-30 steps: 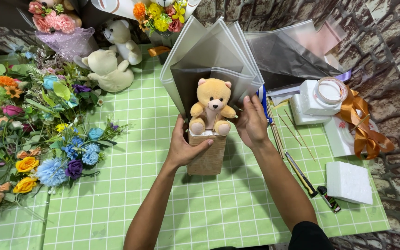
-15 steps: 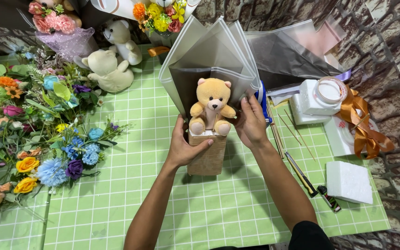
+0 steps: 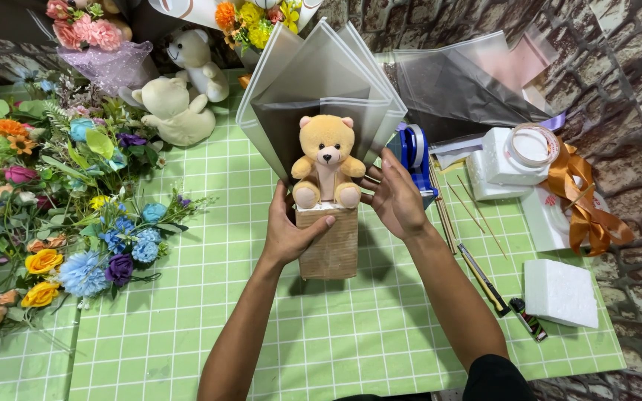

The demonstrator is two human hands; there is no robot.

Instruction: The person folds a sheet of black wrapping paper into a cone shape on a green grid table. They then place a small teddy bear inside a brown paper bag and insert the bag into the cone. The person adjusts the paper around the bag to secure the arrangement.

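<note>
Left hand [image 3: 289,232]: fingers wrapped around the left side of the wooden block [image 3: 330,243], thumb pressed across its top front edge. Firm grip, fingers close together.

Right hand [image 3: 397,199]: fingers loosely spread and slightly curled, palm facing left, just beside the teddy bear [image 3: 327,160] and the right edge of the grey wrapping paper [image 3: 321,82]. Fingertips look to be at the paper's edge; can't tell if they actually touch it. Nothing pinched.

Block stands upright near the middle of the green checked mat [image 3: 209,312]. Orange-tan bear sits on top of it, facing the camera, feet at the front edge. Folded grey paper fans up behind the bear, tips pointing away.

Right of the right hand: blue tape dispenser [image 3: 413,148], partly hidden by the hand. Then thin wooden sticks [image 3: 455,204] lying on the mat, a long tool [image 3: 484,278] and a small lighter-like thing [image 3: 527,319] near the mat's right edge. White foam block [image 3: 560,292] beside those. Further back: roll of clear tape [image 3: 533,145] on another white block, orange ribbon [image 3: 585,197], more dark and clear sheets [image 3: 469,82].

Left of mat: pile of fake flowers [image 3: 61,200], mixed blue, orange, yellow, purple. Two cream bears [image 3: 180,96] at the back left, a bouquet [image 3: 250,18] behind the paper.
</note>
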